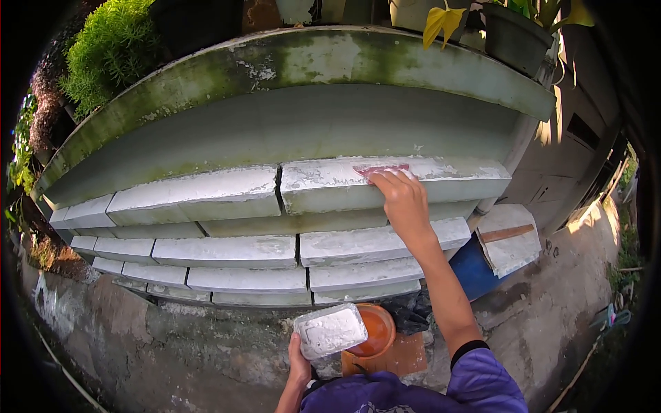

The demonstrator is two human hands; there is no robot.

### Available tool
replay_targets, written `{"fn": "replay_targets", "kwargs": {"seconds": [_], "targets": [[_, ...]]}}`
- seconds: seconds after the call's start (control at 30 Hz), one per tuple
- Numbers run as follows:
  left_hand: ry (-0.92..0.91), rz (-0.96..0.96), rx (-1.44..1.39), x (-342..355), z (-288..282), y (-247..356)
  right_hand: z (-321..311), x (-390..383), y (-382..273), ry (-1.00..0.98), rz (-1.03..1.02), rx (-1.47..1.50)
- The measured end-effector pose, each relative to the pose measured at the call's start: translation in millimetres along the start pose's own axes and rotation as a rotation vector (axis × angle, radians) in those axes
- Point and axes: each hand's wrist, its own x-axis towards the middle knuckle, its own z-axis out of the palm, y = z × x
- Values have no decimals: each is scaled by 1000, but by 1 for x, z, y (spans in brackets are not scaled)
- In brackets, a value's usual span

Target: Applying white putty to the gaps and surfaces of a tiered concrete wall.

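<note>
My right hand is closed on a flat reddish scraper, which lies against the top of the upper right ledge block. White, patchy paste covers much of that block's top, and a dark gap parts it from the upper left block. Low in the view, my left hand grips the side of a white rectangular tray. White paste coats the inside of the tray. My right fingers hide part of the scraper's near edge.
Below the upper ledge are more stepped rows of whitened blocks. An orange bowl stands partly behind the tray, near a black plastic bag. To the right is a blue container under a pale board. Potted plants line the mossy top rim.
</note>
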Motion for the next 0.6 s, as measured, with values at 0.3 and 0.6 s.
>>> {"fn": "replay_targets", "kwargs": {"seconds": [0.3, 0.6], "targets": [[-22, -27, -24, 0, -8, 14, -13, 10, -15, 128, 53, -13], [59, 16, -25, 2, -29, 7, -23, -13, -53, 98, -86, -81]]}}
